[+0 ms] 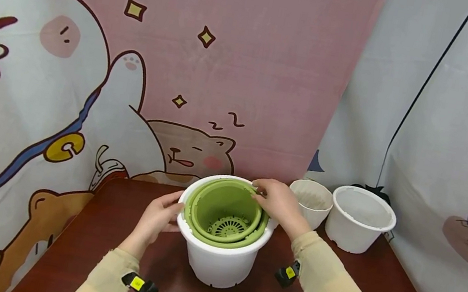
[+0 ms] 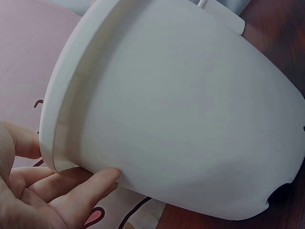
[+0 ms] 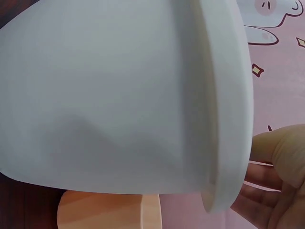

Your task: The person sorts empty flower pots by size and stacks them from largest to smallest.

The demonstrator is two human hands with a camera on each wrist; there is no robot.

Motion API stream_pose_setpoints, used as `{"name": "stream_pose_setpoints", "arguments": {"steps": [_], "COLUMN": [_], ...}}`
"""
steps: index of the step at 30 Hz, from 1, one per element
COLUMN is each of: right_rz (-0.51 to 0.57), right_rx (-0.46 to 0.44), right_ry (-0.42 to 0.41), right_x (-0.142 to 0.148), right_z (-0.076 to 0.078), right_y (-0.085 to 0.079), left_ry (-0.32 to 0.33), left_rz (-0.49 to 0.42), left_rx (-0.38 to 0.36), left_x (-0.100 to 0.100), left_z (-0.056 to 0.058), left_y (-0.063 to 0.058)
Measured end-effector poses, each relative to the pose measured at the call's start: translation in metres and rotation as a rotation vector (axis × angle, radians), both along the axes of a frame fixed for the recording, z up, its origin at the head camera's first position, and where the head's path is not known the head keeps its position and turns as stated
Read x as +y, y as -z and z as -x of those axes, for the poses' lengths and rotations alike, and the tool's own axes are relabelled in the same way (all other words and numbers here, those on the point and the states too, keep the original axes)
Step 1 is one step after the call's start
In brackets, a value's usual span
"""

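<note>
A large white flowerpot [image 1: 220,268] stands upright on the table with two green flowerpots nested inside it. The inner green flowerpot [image 1: 224,201] has a slotted bottom; the outer green flowerpot [image 1: 189,200] shows as a ring around it. My left hand [image 1: 159,216] grips the white pot's left rim, thumb over the top and fingers under the lip, as the left wrist view shows. At the far right side, my right hand [image 1: 276,199] reaches over the white rim [image 3: 233,105] and pinches the green rim. Its fingertips are partly hidden in the right wrist view.
Behind on the right stand a small faceted off-white pot [image 1: 317,217] and another white pot [image 1: 349,232]. The dark red-brown table [image 1: 126,231] meets a printed cloth backdrop [image 1: 274,70] at the back and sides. A pale orange container [image 3: 105,212] shows low in the right wrist view.
</note>
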State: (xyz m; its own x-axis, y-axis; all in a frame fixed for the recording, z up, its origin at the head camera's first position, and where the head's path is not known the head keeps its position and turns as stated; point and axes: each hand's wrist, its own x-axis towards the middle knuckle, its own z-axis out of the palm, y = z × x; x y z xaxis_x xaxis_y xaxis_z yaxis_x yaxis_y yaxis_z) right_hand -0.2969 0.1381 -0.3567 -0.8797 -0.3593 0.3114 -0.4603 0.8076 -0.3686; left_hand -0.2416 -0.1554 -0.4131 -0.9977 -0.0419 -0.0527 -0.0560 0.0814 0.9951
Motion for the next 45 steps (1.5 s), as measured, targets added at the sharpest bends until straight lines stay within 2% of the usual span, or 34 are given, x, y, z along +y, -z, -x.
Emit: {"name": "stream_pose_setpoints", "arguments": {"steps": [19,34,45], "right_rz": [0.019,0.074,0.189], "right_rx": [0.031,0.0,-0.018], "right_ry": [-0.01,-0.02,-0.112], "right_x": [-0.005,-0.001,0.017], "right_z": [-0.002,-0.001,-0.005], "right_y": [0.0,0.003,0.0], "left_ry": [0.006,0.006,0.004], "left_rz": [-0.017,-0.01,-0.004], "left_rx": [0.008,0.006,0.005], "left_x": [0.0,0.0,-0.001], "left_z": [0.0,0.0,0.0], "left_y": [-0.001,0.001,0.001]}}
